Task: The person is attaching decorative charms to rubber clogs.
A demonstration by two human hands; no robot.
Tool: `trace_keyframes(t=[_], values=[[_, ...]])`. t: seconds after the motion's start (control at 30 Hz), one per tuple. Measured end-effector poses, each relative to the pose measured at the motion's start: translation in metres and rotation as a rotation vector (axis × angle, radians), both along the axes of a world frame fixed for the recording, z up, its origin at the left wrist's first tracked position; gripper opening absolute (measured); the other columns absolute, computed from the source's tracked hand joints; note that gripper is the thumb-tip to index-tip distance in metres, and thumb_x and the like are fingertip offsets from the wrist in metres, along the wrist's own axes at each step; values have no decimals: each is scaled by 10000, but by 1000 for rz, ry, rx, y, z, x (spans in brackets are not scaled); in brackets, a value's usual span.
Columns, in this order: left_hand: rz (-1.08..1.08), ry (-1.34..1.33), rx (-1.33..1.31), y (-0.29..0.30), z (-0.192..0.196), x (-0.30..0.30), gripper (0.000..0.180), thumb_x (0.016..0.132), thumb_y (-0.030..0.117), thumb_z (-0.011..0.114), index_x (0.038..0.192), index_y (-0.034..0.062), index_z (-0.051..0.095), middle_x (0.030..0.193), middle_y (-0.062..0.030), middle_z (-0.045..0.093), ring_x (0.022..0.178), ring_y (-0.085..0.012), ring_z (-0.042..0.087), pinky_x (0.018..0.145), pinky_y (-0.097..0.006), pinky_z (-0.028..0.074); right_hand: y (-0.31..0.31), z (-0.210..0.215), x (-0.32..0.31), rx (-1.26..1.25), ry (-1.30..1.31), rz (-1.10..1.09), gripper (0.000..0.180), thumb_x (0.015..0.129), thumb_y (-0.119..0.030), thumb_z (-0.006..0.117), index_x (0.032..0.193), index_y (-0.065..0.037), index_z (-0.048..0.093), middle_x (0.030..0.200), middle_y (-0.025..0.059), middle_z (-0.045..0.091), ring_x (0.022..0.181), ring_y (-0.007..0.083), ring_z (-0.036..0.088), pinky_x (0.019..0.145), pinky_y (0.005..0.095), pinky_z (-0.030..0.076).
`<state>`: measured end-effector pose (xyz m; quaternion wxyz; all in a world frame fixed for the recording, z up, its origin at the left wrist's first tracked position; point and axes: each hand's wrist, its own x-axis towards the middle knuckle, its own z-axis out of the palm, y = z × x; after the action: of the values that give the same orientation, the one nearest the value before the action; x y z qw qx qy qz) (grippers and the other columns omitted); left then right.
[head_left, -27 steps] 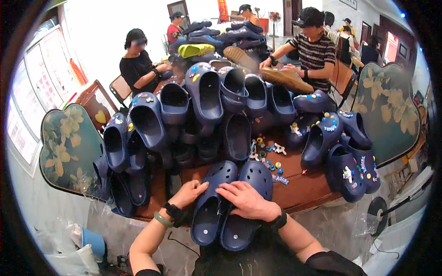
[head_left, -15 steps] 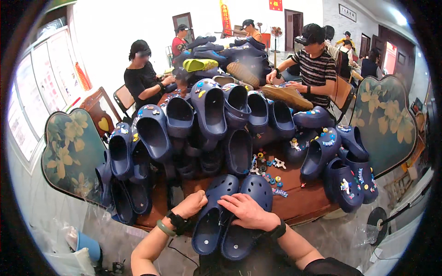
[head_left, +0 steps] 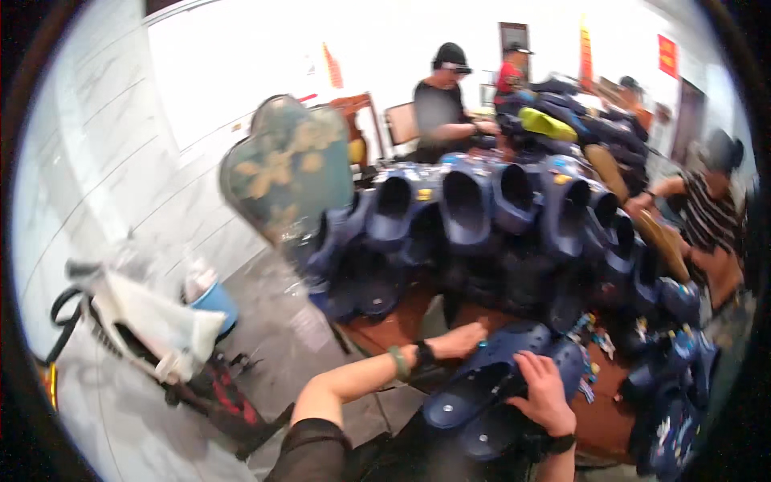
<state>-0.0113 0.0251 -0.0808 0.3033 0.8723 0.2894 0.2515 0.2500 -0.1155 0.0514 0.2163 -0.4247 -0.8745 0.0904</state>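
Two navy clogs sit side by side at the table's near edge, toes pointing away: the left clog (head_left: 504, 347) and the right clog (head_left: 488, 440). Beside the left clog's toe, my left hand (head_left: 458, 341) is closed, with a small teal piece (head_left: 483, 344) at its fingertips; blur hides its exact kind. My right hand (head_left: 548, 398) grips the right clog near its opening, fingers over the upper and thumb lower down. Small colourful charms (head_left: 594, 345) lie on the brown table (head_left: 606, 410) to the right of the pair.
Rows of navy clogs (head_left: 466, 213) form a wall across the table, with more charm-covered clogs (head_left: 671, 426) at right. A floral chair back (head_left: 293, 165), blue bin (head_left: 218, 307) and white bag (head_left: 144, 309) stand left. Co-workers sit beyond, one in black (head_left: 442, 104), one in stripes (head_left: 711, 201).
The view has swung left, bringing the floor, bin and bag further in. A teal piece now shows at my left fingertips. My right hand stays on the clogs.
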Motion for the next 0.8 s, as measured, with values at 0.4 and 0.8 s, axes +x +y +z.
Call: trace_keyframes(t=[0.4,0.8], values=[[-43,-222,-96,-62,132,118,229,983,190,522,894,-21,518,809,-211,565,789,-377,595,673,-432,465,15,-50,21,-383,1069,-133,484,1071,-321,429,1401,31,465,1315,94,576,996,143,617,863,272,487],[-206,-344,-102,-76,98,159,284,863,-28,580,1142,-3,539,1233,-234,473,1134,-426,520,806,-404,506,34,-106,73,-649,1643,56,363,1038,-193,516,1327,27,524,1131,49,637,873,86,612,710,198,502]])
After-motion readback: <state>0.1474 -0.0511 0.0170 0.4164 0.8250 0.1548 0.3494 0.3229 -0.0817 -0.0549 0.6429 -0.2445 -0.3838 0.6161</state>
